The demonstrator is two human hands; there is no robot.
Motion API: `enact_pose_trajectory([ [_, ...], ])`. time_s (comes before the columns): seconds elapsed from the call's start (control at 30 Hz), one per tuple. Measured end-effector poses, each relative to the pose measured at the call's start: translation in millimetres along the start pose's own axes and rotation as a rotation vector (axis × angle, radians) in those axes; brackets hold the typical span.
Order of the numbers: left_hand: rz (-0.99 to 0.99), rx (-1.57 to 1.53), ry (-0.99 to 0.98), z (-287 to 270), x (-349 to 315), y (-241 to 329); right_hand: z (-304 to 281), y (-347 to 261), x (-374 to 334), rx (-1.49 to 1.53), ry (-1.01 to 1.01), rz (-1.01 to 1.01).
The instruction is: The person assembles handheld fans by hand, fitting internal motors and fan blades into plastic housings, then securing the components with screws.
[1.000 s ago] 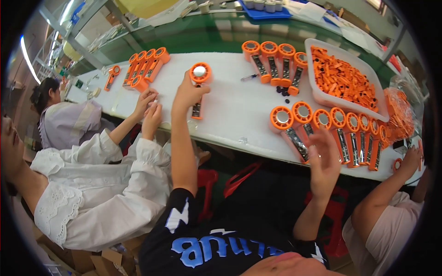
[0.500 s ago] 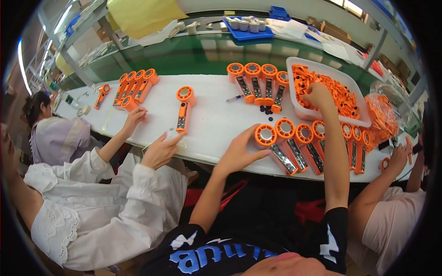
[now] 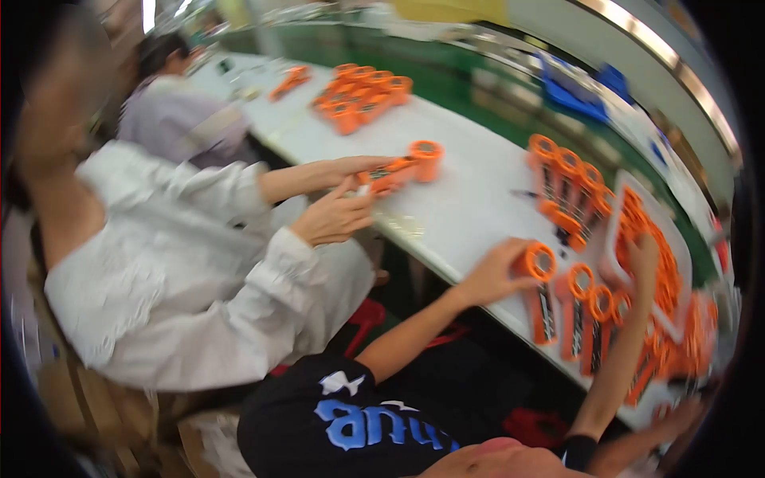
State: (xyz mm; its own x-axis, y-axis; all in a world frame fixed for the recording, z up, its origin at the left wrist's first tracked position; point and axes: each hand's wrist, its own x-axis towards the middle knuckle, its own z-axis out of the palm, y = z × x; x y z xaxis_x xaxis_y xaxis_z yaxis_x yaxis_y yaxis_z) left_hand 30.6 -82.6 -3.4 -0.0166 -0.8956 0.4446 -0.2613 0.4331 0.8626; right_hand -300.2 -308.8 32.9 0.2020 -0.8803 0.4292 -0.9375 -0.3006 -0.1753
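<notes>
Orange fan-shaped unit (image 3: 543,312): lay near the front edge of one white bench (image 3: 470,203). With left hand (image 3: 504,271), grasped its round head. Saw at least three matching units (image 3: 580,279) alongside, and four others (image 3: 567,163) farther back. With right hand (image 3: 642,248), dipped into one pale bin (image 3: 612,243) of orange pieces (image 3: 665,267); could not tell, for blur, whether gripping any.

The handheld units (image 3: 535,307) are orange with dark strips (image 3: 546,319), the tabletop (image 3: 478,199) white, the shirt (image 3: 287,406) black with blue lettering (image 3: 341,426).
</notes>
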Motion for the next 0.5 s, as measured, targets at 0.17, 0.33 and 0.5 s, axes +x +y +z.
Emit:
enact_pose_trajectory([
  [0.17,-0.097,-0.050,0.005,-3,-6,13,-80,-53,-50,0.392,0.078,0.096],
  [0.33,0.021,-0.034,-0.007,7,-2,-1,-103,-157,-165,0.916,0.266,0.202],
  [0.5,0.015,-0.009,-0.009,-17,3,-2,-73,-215,-204,0.978,0.031,0.213],
])
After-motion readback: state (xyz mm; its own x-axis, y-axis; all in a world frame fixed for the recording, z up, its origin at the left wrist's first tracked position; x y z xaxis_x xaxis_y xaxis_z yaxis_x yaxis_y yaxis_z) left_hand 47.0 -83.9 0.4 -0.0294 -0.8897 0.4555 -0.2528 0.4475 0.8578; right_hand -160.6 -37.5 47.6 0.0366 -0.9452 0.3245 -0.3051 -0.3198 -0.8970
